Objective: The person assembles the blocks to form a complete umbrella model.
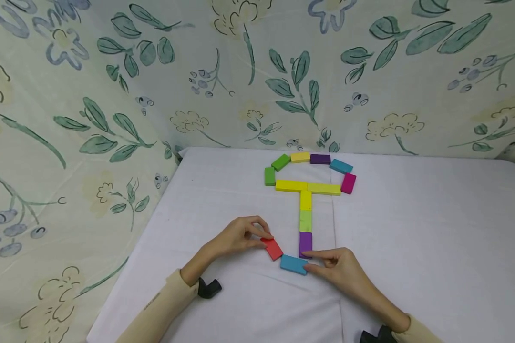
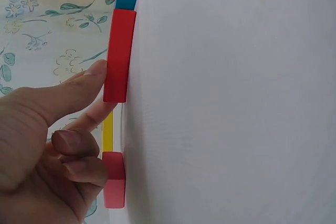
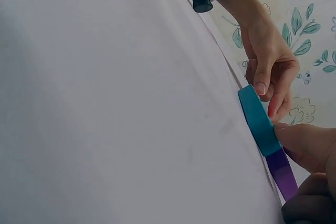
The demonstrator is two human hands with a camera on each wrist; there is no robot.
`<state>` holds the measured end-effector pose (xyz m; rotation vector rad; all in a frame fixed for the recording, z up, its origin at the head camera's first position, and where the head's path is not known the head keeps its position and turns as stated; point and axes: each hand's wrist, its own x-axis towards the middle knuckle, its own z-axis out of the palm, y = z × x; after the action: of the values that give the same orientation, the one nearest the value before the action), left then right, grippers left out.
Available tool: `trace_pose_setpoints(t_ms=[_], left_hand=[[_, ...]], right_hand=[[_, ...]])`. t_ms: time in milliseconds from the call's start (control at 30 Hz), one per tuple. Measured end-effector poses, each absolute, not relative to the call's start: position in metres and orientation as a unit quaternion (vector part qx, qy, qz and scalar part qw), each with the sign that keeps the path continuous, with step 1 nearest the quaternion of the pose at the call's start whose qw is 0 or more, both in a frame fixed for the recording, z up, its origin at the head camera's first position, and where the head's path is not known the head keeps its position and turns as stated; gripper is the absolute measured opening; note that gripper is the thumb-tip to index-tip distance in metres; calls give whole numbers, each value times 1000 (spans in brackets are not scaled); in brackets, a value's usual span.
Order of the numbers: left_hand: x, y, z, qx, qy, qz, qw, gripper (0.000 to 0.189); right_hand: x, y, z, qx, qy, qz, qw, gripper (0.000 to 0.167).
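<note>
Flat coloured blocks form an umbrella-like figure on the white table (image 1: 412, 228): an arc of several blocks, a yellow bar (image 1: 307, 186), and a stem ending in a purple block (image 1: 305, 243). My left hand (image 1: 265, 238) pinches a red block (image 1: 273, 248) lying left of the stem's foot; in the left wrist view the fingertips (image 2: 97, 69) touch the red block (image 2: 118, 56). My right hand (image 1: 311, 262) pinches a blue block (image 1: 293, 264) lying between the red and purple blocks. The right wrist view shows the blue block (image 3: 258, 119), purple block (image 3: 283, 174) and right fingers (image 3: 310, 145).
A cloth with a flower and leaf print (image 1: 90, 119) hangs behind and along the left of the table. The arc's blocks run from green (image 1: 269, 176) to magenta (image 1: 348, 183). Black wrist mounts (image 1: 208, 288) sit on both sleeves.
</note>
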<state>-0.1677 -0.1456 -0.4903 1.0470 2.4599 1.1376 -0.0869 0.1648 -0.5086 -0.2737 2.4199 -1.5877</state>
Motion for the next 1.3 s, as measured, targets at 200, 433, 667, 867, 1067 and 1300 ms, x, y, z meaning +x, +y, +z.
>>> trace_pose_setpoints(t_ms=[200, 433, 667, 867, 1067, 1300], left_hand=[[-167, -145, -488, 355, 837, 394, 134, 23], [-166, -145, -488, 359, 841, 382, 131, 24], [-165, -146, -489, 360, 843, 379, 126, 24], [-164, -156, -485, 335, 850, 398, 87, 24], [-171, -180, -482, 273, 871, 408, 17, 25], [-180, -199, -483, 229, 889, 397, 15, 29]], right_hand=[[-87, 166, -508, -97, 827, -540, 122, 32], [-89, 167, -509, -97, 827, -539, 128, 31], [-91, 166, -509, -98, 827, -539, 129, 30], [-91, 166, -509, -97, 829, -537, 124, 30], [-91, 166, -509, -103, 831, -533, 120, 29], [-91, 166, -509, -104, 832, -530, 130, 29]])
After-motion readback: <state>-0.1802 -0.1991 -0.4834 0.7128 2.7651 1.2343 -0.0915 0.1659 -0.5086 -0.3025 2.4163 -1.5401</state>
